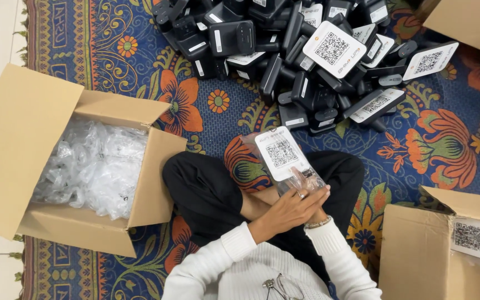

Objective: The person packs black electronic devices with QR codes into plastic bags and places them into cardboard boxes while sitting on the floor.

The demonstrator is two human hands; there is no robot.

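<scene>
Wrapped in a clear plastic bag, the white-faced device (pixel 282 154) with a square code label sits above the person's crossed legs, near the middle of the head view, tilted with its top toward the upper left. The left hand (pixel 290 210) lies flat across the bag's lower end, fingers stretched out close together and pressed against the plastic, a ring on one finger. The right hand (pixel 313 195) is mostly hidden beneath the left; only a fingertip and a beaded bracelet at the wrist show, so whether its fingers are curled on the bag or loose cannot be told. Both arms wear white knit sleeves, and the legs are in black trousers (pixel 206 191). Beyond the device, at the top of the picture, a large pile of black devices (pixel 284 55) lies on the patterned blue floral rug (pixel 445 133), several turned to show white code labels. To the person's left stands an open cardboard box (pixel 23 139) filled with crumpled clear plastic bags (pixel 93 166). To the right, near the knee, stands another cardboard box (pixel 418 250) holding a bagged white-labelled device. A third box corner shows at the upper right.
</scene>
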